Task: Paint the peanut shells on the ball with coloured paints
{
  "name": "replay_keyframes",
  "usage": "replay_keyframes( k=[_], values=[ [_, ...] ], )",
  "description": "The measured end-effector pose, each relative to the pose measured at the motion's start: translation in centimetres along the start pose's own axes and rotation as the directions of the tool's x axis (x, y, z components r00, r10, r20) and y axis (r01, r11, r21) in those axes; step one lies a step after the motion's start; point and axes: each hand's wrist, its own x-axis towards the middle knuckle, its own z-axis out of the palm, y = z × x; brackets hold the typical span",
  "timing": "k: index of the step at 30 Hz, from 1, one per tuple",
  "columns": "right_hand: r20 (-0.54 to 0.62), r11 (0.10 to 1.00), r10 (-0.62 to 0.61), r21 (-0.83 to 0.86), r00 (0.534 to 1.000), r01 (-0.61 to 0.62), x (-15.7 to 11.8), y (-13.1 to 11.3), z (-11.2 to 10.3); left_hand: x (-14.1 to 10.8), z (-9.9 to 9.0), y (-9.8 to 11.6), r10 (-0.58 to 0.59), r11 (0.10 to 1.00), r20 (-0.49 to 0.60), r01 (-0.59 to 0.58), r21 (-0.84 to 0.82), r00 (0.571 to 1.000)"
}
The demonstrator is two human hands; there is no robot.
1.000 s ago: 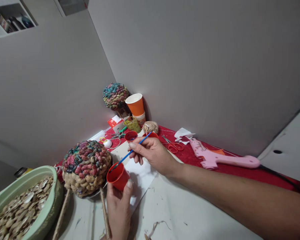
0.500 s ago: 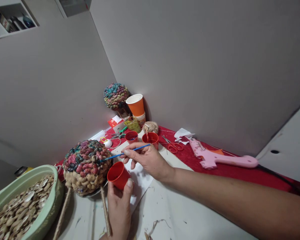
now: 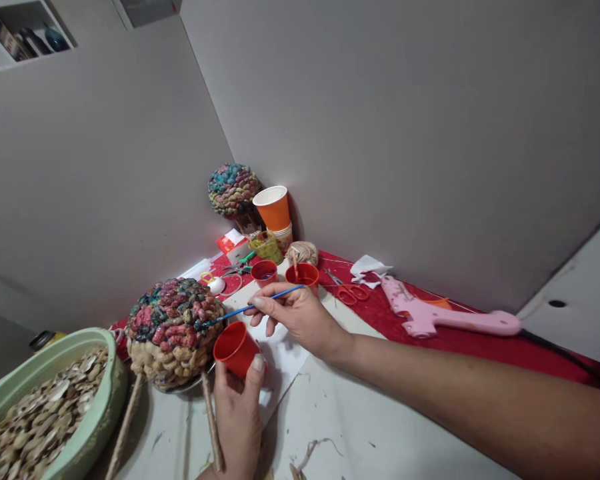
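Between the fingertips of my right hand is a thin blue paintbrush. Its tip meets the side of a round ball covered in peanut shells, painted red, teal and dark on top and bare tan below. My left hand grips a small red cup just right of the ball, under the brush; what is inside the cup cannot be made out. Twine-wrapped sticks slant down from beneath the ball.
A green basket of shells stands at left. Behind are another red cup, a red bowl, twine, orange paper cups and a painted shell ball. Scissors and a pink glue gun lie right.
The brush tip has shifted slightly left and down along the ball's painted side. Both hands keep their holds, and the cup has barely moved.
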Motion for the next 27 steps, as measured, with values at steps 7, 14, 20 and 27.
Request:
replay_keyframes(
  k=[7, 14, 20, 27],
  values=[
    [-0.03, 1.0, 0.004, -0.03, 1.0, -0.005, 0.25, -0.19, -0.33, -0.04, 0.07, 0.13, 0.005, 1.0, -0.001, -0.005, 0.001, 1.0],
    [-0.014, 1.0, -0.012, -0.015, 1.0, 0.012, 0.04, -0.8, -0.28, 0.01, 0.04, 0.31, 0.003, 1.0, 0.001, -0.003, 0.018, 1.0],
    [0.063, 0.999, -0.008, -0.038, 0.998, 0.01, -0.19, -0.66, -0.13, 0.07, 0.14, 0.07, 0.036, 0.999, 0.069, -0.035, -0.012, 0.997],
    [0.018, 0.998, -0.041, -0.042, 0.999, 0.041, -0.08, -0.98, -0.21, 0.07, 0.05, 0.06, 0.011, 1.0, 0.031, -0.011, -0.002, 0.999]
  ],
)
